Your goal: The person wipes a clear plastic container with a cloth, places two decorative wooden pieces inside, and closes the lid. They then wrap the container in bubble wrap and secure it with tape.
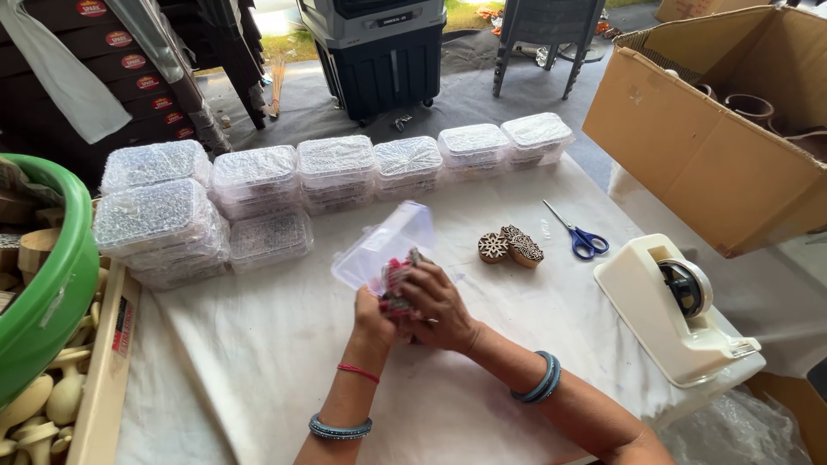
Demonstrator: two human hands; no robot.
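Left hand (372,317) and right hand (438,306) closed together around small patterned bundle (398,284), held at open clear plastic box (385,246) mid-table. White cloth (284,344) bare around hands; table edge near on right. Bundle mostly hidden by fingers, contents not made out. Carved wooden blocks (510,247), blue scissors (580,234), tape dispenser (672,306) placed rightward; stacked filled boxes (258,189) ranged behind.
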